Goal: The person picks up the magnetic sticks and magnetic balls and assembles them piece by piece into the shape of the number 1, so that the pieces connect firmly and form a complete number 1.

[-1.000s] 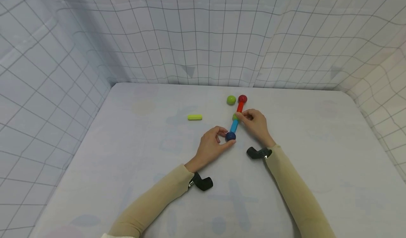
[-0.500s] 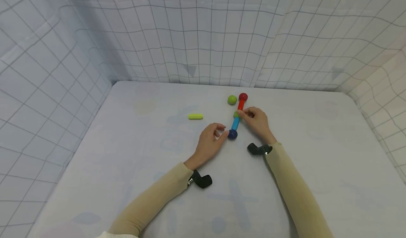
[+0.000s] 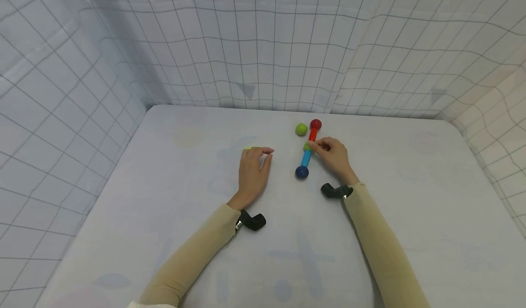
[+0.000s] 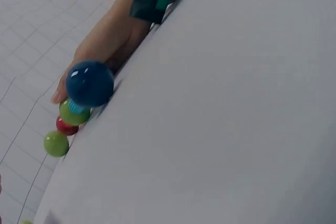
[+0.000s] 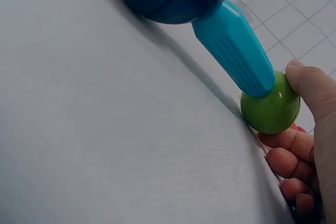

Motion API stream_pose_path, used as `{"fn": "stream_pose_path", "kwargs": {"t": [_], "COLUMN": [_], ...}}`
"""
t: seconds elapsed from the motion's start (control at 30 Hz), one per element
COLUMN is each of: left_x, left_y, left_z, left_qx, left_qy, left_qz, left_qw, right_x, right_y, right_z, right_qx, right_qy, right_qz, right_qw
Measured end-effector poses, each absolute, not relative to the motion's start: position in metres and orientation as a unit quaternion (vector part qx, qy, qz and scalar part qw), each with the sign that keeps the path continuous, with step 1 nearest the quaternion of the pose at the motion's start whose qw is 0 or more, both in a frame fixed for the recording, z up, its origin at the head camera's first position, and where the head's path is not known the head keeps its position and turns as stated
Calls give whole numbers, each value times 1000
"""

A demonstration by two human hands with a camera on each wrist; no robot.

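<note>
In the head view my right hand (image 3: 334, 158) pinches a green ball (image 5: 270, 106) between thumb and fingers. A light blue rod (image 5: 231, 48) joins that ball to a dark blue ball (image 3: 302, 172) at the near end. On the far side a red rod (image 3: 313, 134) leads to a red ball (image 3: 316, 124), so the pieces form one line on the table. My left hand (image 3: 252, 173) is over a yellow-green rod (image 3: 247, 148), most of which it hides. Its thumb and index fingertips stand slightly apart, with nothing visible between them.
A loose green ball (image 3: 302, 129) lies just left of the red ball. White table cloth (image 3: 411, 198) spreads under everything, and grid-patterned white curtains (image 3: 263, 48) rise behind and at both sides. Each wrist wears a black camera mount (image 3: 254, 221).
My left hand has let go of the dark blue ball and moved left to the yellow-green rod. The right hand keeps its pinch on the green ball and has barely shifted.
</note>
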State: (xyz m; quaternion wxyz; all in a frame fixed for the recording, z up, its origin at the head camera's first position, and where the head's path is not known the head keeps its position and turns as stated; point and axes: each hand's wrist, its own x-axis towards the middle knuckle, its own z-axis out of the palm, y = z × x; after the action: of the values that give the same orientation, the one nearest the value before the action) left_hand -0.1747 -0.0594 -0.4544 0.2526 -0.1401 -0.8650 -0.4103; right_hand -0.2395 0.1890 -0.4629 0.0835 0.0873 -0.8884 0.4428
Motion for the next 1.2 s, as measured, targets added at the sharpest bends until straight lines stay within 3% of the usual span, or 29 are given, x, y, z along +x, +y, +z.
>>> {"fn": "stream_pose_path", "kwargs": {"t": [0.17,0.53,1.2], "left_x": [-186,-188,-186], "left_y": [-79,-94,-87], "left_z": [-455,-459,-457], "left_qx": [-118,-114,-147], "left_qy": [-869,-921,-926], "left_qz": [-392,-321,-304], "left_qw": [277,188,170], "right_x": [-239,-236,-234], "right_y": [189,187,188], "right_z": [-463,-460,-456], "right_qx": [83,78,75], "right_qy": [-888,-882,-882], "right_qz": [444,458,461], "right_qw": [82,77,66]}}
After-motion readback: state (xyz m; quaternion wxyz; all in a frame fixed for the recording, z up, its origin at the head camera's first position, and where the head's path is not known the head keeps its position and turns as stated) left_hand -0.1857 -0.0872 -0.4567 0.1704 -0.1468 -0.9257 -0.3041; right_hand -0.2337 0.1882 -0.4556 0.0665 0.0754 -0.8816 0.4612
